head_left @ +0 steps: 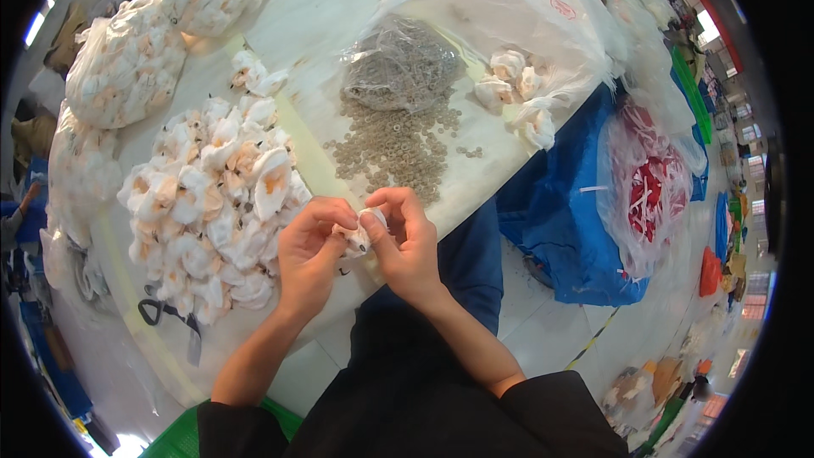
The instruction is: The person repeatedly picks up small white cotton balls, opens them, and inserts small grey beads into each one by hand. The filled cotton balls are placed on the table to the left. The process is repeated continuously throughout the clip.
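Close to the table's near edge, my left hand (307,261) and my right hand (409,253) pinch a small white soft fabric piece (354,241) between thumbs and fingers. A small dark spot shows on it; the fingers cover much of the rest. Left of my hands lies a heap of white and peach fabric pieces (212,195), several with little dark bits sticking out. Just beyond my fingertips, small greyish rings (394,153) spill from a clear plastic bag (400,64). A few more white fabric pieces (513,80) rest at the right on clear plastic.
Filled clear bags of similar pieces (127,64) line the table's far left. Black-handled scissors (153,312) lie by the heap's near side. Right of the table (318,59) stands a blue sack (560,229) beside a bag of red and white strips (646,195). A green crate (182,434) sits low at left.
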A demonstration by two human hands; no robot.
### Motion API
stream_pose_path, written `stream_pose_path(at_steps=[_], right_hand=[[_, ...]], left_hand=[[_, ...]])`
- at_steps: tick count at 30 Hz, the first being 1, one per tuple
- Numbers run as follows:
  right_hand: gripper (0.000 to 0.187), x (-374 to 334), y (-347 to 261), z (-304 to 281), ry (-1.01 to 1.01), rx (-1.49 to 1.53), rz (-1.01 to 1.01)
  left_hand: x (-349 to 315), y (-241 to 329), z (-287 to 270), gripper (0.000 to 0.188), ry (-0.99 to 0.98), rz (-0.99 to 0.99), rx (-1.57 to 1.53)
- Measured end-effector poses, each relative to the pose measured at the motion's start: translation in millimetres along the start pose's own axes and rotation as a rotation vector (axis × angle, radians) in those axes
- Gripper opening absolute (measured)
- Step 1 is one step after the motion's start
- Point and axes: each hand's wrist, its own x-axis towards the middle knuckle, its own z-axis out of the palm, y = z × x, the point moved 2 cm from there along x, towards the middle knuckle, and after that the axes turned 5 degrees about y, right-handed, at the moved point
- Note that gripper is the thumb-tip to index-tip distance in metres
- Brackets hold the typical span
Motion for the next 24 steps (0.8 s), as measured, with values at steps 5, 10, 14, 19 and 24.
stream_pose_path(at_steps=[5,10,14,19,24], right_hand=[[0.025,3,-17,-21,0.083,-0.409,-0.540],[0.016,0,-20,-13,-0.028,-0.597,-0.592],[0.014,-1,-11,-21,-0.056,-0.460,-0.443],[0.018,-5,-15,-31,-0.059,-0.391,-0.249],[0.019,-7,-12,-34,-0.128,-0.388,-0.237]], left_hand=[[0,5,3,0.026,0.052,0.178,0.300],[-2,5,6,0.026,-0.012,0.278,0.473],[4,16,16,0.020,-0.141,0.302,0.616],[-1,9,13,0.019,-0.272,-0.089,0.707],[-1,12,9,0.019,-0.314,0.067,0.771]])
